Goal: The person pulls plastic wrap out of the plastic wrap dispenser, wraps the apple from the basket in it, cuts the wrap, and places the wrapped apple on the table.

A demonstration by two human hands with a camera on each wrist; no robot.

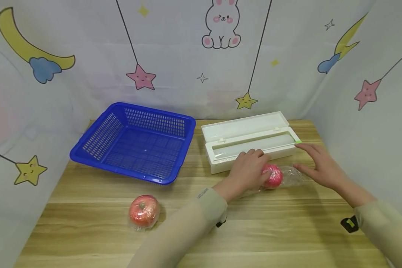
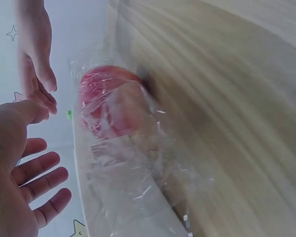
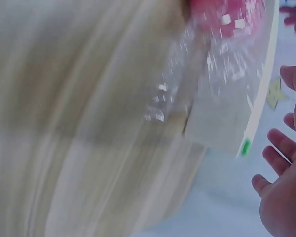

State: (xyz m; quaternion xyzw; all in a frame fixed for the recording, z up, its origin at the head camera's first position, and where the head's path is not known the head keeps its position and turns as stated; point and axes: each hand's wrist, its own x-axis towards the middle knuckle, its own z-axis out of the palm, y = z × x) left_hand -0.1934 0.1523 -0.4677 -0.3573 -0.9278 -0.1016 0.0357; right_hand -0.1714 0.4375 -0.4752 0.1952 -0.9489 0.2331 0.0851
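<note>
A pinkish-red apple (image 1: 273, 176) lies on the table under a loose sheet of clear cling film (image 2: 133, 192), which spreads out past it on both sides. My left hand (image 1: 249, 171) is just left of the apple, its fingers spread and relaxed in the left wrist view. To the right, over the film's other end, hovers my right hand (image 1: 321, 167) with loosely extended fingers. Neither hand grips anything. Right behind the apple stands a white cling film box (image 1: 217, 166), its lid raised and a roll (image 1: 254, 146) inside.
A blue plastic basket (image 1: 164, 181) stands at the back left. Another reddish apple (image 1: 144, 211), wrapped in film, sits at the front left of the wooden table (image 1: 254, 238). Printed cloth (image 1: 174, 44) walls the table at the back and sides.
</note>
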